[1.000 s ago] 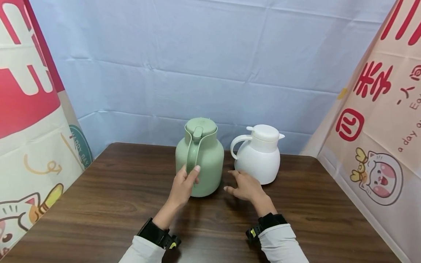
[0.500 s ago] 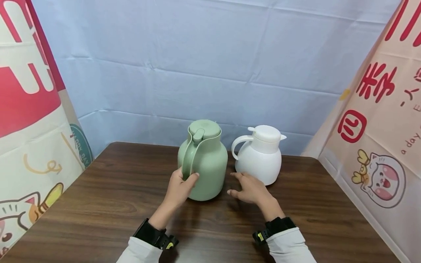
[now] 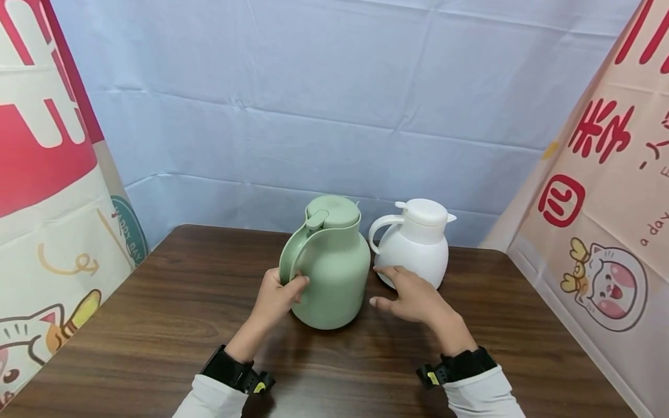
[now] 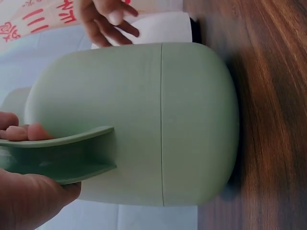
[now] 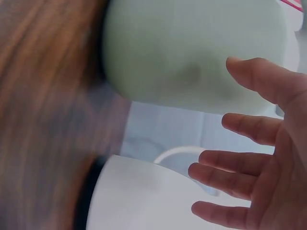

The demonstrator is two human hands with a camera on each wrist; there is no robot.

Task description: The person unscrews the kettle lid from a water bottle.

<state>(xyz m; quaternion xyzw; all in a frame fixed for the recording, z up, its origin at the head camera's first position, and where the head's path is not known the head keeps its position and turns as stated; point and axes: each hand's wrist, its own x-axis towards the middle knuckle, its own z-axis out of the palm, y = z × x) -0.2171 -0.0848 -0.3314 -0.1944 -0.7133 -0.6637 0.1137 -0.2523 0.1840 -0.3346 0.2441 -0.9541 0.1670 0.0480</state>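
Observation:
A green thermos jug (image 3: 334,278) with a lid and side handle stands upright on the wooden table, its handle turned toward the left front. My left hand (image 3: 278,296) grips the lower part of that handle; in the left wrist view the thumb (image 4: 48,189) and curled fingers lie on either side of it. To the right stands a smaller white thermos jug (image 3: 418,249), handle to the left and spout to the right. In front of it my right hand (image 3: 413,295) hovers with fingers spread, holding nothing. The right wrist view shows its fingers (image 5: 235,163) apart between both jugs.
The dark wooden table (image 3: 157,325) extends to both sides and toward the front. Behind it hangs a pale blue cloth (image 3: 313,104). Printed cloth panels border the left (image 3: 47,191) and right (image 3: 590,232) sides.
The green jug has turned so its handle swings left, and it has come slightly right and nearer. My left hand moved left with the handle; my right hand shifted a little right.

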